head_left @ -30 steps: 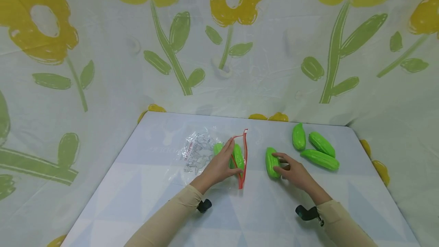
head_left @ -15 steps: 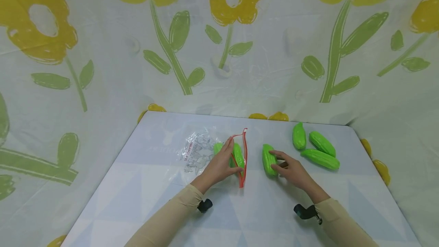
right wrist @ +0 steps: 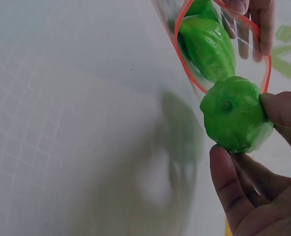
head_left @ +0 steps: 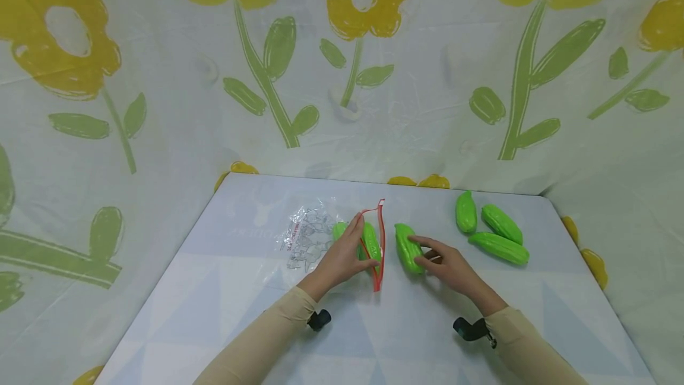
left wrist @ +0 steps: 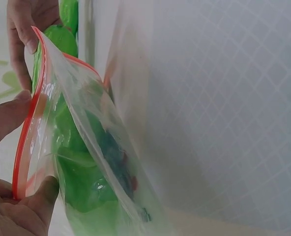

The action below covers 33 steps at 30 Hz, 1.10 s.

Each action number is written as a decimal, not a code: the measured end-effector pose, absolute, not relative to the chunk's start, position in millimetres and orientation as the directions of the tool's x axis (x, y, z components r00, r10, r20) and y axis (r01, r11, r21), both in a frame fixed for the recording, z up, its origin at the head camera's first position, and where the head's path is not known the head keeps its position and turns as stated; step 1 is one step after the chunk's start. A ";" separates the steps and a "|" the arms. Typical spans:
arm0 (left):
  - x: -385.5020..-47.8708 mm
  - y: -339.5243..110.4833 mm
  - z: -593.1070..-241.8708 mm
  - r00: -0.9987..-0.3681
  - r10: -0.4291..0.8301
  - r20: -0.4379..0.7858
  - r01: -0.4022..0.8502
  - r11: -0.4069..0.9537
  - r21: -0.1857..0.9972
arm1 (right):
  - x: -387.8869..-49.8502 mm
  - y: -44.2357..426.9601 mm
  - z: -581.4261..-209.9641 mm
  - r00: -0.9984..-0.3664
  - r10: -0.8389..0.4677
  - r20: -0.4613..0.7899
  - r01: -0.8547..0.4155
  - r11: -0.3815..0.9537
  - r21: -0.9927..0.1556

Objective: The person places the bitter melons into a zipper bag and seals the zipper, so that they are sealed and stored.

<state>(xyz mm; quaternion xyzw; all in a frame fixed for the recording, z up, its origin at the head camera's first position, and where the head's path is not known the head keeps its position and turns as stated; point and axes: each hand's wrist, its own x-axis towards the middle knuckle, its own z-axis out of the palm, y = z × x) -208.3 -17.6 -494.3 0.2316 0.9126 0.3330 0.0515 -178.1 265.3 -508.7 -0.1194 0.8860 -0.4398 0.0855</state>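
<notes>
My right hand point(head_left: 450, 265) pinches a shiny green toy vegetable point(head_left: 406, 247), ridged and cucumber-shaped, between thumb and fingers. Its blunt, lobed end point(right wrist: 231, 113) faces the right wrist camera. Just left of it, my left hand point(head_left: 338, 259) grips the red-edged mouth of a clear zip bag point(head_left: 310, 245) and keeps it spread. Thumb and fingers lie on the bag's red rim point(left wrist: 21, 147) in the left wrist view. More green vegetables point(right wrist: 209, 46) lie inside the bag, partly hidden by the left hand. The held vegetable is at the mouth, outside the bag in the head view.
Three matching green vegetables point(head_left: 496, 230) lie grouped at the back right of the pale, triangle-patterned table point(head_left: 374, 337). A flower-printed curtain point(head_left: 406, 106) hangs behind and at both sides. Dark wrist cameras point(head_left: 470, 330) hang below the sleeves.
My right hand has moved left with the green vegetable, bringing it closer to the bag mouth, and the vegetable has tilted. The left hand and bag have stayed almost still.
</notes>
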 end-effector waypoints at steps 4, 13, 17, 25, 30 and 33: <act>-208.3 -18.2 -494.2 -0.886 0.459 0.064 0.392 0.670 0.631 | -178.3 261.5 -508.4 -0.950 -0.310 -0.041 -0.153 0.575 -0.804; -209.0 -18.9 -495.1 -0.886 0.459 0.066 0.394 0.671 0.628 | -180.2 251.3 -508.4 -0.938 -0.345 -0.046 -0.165 0.556 -0.815; -208.9 -19.5 -494.3 -0.888 0.457 0.060 0.388 0.671 0.632 | -181.1 246.7 -508.6 -0.931 -0.364 -0.037 -0.185 0.555 -0.811; -208.1 -19.6 -493.1 -0.887 0.458 0.066 0.389 0.659 0.644 | -187.6 235.9 -511.6 -0.930 -0.362 -0.061 -0.177 0.587 -0.790; -207.3 -19.9 -493.0 -0.884 0.461 0.077 0.396 0.652 0.646 | -192.3 228.3 -512.2 -0.932 -0.358 -0.062 -0.174 0.590 -0.789; -206.6 -19.7 -491.8 -0.882 0.463 0.086 0.403 0.648 0.646 | -195.0 223.1 -512.7 -0.926 -0.373 -0.054 -0.186 0.577 -0.795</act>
